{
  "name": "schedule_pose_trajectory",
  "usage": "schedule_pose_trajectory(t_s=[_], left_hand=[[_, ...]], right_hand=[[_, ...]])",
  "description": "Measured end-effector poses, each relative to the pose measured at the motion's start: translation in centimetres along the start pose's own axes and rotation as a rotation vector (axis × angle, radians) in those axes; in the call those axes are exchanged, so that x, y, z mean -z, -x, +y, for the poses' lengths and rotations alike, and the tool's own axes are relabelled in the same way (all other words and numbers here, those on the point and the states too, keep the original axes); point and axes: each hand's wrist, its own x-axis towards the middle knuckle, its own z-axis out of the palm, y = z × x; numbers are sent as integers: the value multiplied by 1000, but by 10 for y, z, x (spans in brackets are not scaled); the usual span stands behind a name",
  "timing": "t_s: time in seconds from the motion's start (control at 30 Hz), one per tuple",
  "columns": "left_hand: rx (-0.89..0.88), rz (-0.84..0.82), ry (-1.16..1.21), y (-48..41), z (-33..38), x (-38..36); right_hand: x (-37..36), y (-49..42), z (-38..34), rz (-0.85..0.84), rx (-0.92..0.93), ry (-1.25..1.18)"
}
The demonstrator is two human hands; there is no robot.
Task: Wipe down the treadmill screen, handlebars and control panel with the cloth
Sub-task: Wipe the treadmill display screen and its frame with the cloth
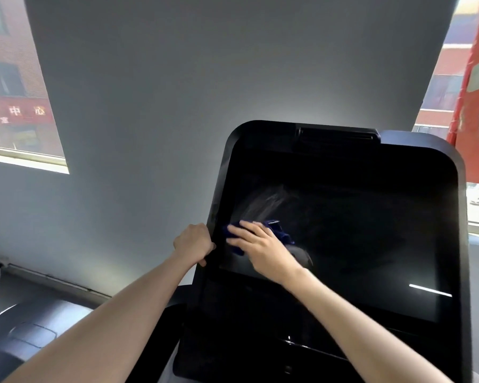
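The treadmill's large black screen (357, 230) fills the right half of the view, tilted back in its dark frame. A dark blue cloth (281, 232) lies against the screen's left part. My right hand (256, 248) presses it flat there with straight fingers. A pale smear streaks the glass just above the cloth. My left hand (194, 241) grips the left edge of the screen frame, fingers curled round it. The control panel (260, 327) sits dark below the screen. No handlebars show clearly.
A grey wall stands behind the treadmill with a window (17, 92) at the left and another at the right edge. A red banner (476, 106) hangs at the upper right. Another machine's dark console (33, 327) sits at the lower left.
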Motion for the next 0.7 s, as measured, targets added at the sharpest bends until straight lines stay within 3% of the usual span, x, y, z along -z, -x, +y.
schedule_pose_trajectory(t_s=[0.07, 0.1, 0.2, 0.23, 0.3, 0.43, 0.5, 0.53, 0.63, 0.7], left_hand=[[-6, 8, 9, 0, 0, -2], [-5, 7, 19, 0, -1, -3], [16, 0, 28, -1, 0, -4], [24, 4, 32, -1, 1, -3], [29, 2, 50, -2, 2, -4], [33, -5, 42, 0, 1, -2], [22, -8, 33, 0, 2, -1], [24, -10, 29, 0, 3, -1], [33, 5, 11, 4, 2, -1], [25, 19, -5, 5, 1, -1]], right_hand=[[14, -2, 24, -78, 144, 67], [19, -10, 35, -48, 78, 103], [20, -39, 36, 199, -463, -4], [14, -47, 24, 240, -537, -28], [-4, -46, -1, 208, -480, 1], [-18, -8, -13, 48, -79, -37], [-7, -7, 6, -2, 82, 80], [-2, -12, 16, 3, 61, 161], [7, -35, 22, 148, -375, 234], [1, -45, 0, 204, -535, 177]])
